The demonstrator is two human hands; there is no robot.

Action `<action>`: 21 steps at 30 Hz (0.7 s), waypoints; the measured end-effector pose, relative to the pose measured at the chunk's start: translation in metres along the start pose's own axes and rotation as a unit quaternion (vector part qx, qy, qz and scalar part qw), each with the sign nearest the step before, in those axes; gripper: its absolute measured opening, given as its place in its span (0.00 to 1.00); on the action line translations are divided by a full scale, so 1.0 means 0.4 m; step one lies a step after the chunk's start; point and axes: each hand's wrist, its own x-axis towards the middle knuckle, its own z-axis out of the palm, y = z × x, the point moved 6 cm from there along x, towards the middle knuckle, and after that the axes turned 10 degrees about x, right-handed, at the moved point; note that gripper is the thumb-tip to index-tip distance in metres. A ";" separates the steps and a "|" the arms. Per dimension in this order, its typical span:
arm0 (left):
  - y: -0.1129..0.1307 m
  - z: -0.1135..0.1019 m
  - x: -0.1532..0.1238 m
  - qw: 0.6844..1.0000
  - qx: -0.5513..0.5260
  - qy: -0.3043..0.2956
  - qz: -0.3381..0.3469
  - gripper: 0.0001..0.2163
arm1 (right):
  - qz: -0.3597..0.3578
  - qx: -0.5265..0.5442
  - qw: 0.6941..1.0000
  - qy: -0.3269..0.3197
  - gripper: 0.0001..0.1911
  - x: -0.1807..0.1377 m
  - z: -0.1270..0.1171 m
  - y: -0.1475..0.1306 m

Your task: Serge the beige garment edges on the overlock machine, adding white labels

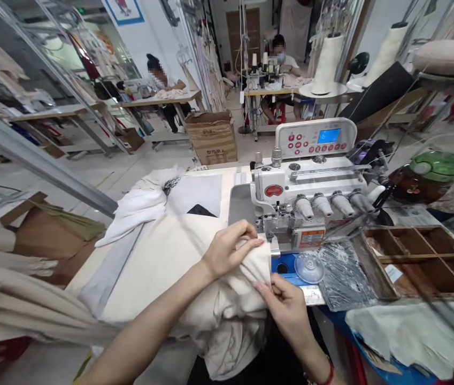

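Cream fabric [230, 299] drapes from the sewing table down over my lap, its upper edge up against the front of a white overlock sewing machine [310, 187]. Close to the presser foot, my left hand [230, 248] pinches the fabric between thumb and fingers. Lower down and to the right, my right hand [286, 305] grips the fabric's right edge, thumb on top. The stretch of edge between both hands runs roughly straight. The machine's display is lit blue. Part of the fabric is hidden under my left forearm.
White cloth [138, 203] lies bunched at the table's far left. A wooden compartment tray [423, 262], a clear round dish [309, 267] and a blue bin with pale cloth [411, 331] are on the right. Beyond stand a cardboard box [213, 139] and two people at other machines.
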 end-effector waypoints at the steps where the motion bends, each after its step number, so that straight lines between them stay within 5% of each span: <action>1: -0.007 0.003 0.007 1.000 0.008 -0.003 -0.015 0.11 | -0.002 -0.006 1.000 -0.003 0.24 0.004 -0.008 -0.002; 11: -0.034 -0.017 0.010 0.998 0.004 -0.011 -0.065 0.09 | -0.088 -0.038 0.995 -0.041 0.23 0.014 0.007 -0.023; 16: 0.009 -0.013 -0.016 0.991 0.120 0.021 0.051 0.05 | -0.075 -0.031 0.996 -0.029 0.27 0.004 0.006 -0.021; 21: 0.074 0.043 -0.084 0.944 0.295 0.049 0.137 0.18 | -0.043 -0.018 0.999 0.011 0.28 -0.025 -0.022 -0.004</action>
